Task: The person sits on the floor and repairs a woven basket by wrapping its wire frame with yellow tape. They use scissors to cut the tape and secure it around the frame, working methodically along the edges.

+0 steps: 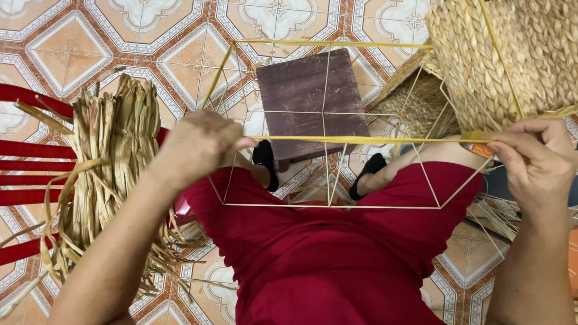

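Note:
A yellow wire frame (328, 114), box-shaped with thin bars, rests over my lap in red trousers. My left hand (201, 144) grips the left end of the frame's near top bar. My right hand (536, 159) pinches the right end of that bar together with a flat strand of dried straw (560, 112) and a small orange object, partly hidden by the fingers. The bar (367, 139) runs level between both hands.
A bundle of dried straw strips (111, 168) lies on a red slatted chair (30, 165) at left. A dark wooden stool (310, 102) stands on the patterned tile floor. Woven straw baskets (512, 54) fill the upper right. My feet in black shoes (265, 159) show below the frame.

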